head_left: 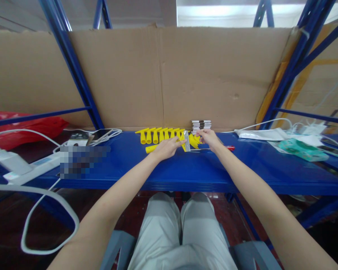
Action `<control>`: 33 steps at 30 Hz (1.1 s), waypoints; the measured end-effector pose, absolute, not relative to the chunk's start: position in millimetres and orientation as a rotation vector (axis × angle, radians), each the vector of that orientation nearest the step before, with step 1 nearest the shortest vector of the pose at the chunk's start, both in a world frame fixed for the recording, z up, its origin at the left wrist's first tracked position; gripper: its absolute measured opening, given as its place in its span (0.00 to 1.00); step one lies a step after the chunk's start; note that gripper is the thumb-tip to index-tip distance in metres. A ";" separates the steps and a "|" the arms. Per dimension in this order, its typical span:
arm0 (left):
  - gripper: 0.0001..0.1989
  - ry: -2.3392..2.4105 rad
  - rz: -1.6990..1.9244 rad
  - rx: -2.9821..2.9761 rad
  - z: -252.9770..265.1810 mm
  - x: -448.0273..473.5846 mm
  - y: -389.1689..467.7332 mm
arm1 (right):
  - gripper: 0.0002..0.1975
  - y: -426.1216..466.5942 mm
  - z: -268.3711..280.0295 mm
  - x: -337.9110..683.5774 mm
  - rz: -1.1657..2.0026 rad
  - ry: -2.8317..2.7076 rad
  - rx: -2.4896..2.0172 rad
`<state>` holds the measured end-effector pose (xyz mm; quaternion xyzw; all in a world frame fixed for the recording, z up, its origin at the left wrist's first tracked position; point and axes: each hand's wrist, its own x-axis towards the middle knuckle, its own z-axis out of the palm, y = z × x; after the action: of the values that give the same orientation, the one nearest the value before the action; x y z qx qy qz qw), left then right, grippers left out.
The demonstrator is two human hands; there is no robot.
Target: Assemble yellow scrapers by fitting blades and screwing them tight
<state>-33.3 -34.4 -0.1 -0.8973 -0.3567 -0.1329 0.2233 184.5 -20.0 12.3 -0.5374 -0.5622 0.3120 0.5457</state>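
My left hand (167, 147) reaches in from the left, its fingers closed round a yellow plastic piece (183, 147). Right beside those fingertips stands a small silvery, see-through strip (187, 142), perhaps a plastic bag; its exact kind is unclear. My right hand (210, 139) is closed in a pinch near a small heap of yellow pieces (194, 141), and what it grips is too small to tell. Behind my left hand runs a row of yellow tube-like pieces (155, 135) with pointed tops. Another yellow tube (150, 149) lies partly under the hand.
A stack of white and brown packets (201, 125) rests against the cardboard wall (214, 75). Near my right wrist lies a red pen-like object (230, 148). A power strip (36, 167) with cables is at left; a green packet (302, 150) and white cables are at right.
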 end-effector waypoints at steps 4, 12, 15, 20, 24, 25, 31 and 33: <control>0.23 -1.045 -0.411 -2.493 0.0 -36.9 -32.4 | 0.08 -7.8 10.5 216.8 0.229 -1.483 -1.496; 0.22 -1.070 -0.403 -2.515 -4.1 -36.0 -28.0 | 0.12 -19.7 5.6 204.2 -0.126 -1.957 -1.946; 0.22 -1.041 -0.400 -2.524 -4.1 -36.1 -27.0 | 0.15 -27.6 8.6 189.5 -0.187 -2.062 -1.938; 0.22 -1.059 -0.395 -2.533 -2.0 -34.6 -30.7 | 0.18 -32.5 9.1 177.1 -0.240 -2.152 -1.963; 0.22 -1.074 -0.389 -2.530 -1.5 -33.6 -32.5 | 0.20 -32.7 8.8 174.1 -0.243 -2.161 -1.986; 0.22 -1.068 -0.393 -2.531 -1.6 -33.6 -32.4 | 0.21 -32.5 8.9 173.7 -0.240 -2.160 -1.996; 0.22 -1.037 -0.405 -2.541 -2.2 -34.3 -30.5 | 0.18 -31.3 7.8 172.1 -0.198 -2.169 -1.984; 0.22 -1.031 -0.412 -2.541 -2.3 -34.3 -30.5 | 0.16 -31.4 7.1 171.2 -0.209 -2.177 -1.968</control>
<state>-34.3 -30.5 -2.3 -0.9009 -0.3654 -0.1460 0.1832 171.2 -31.4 7.1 -0.6655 -0.7363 -0.0707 0.0994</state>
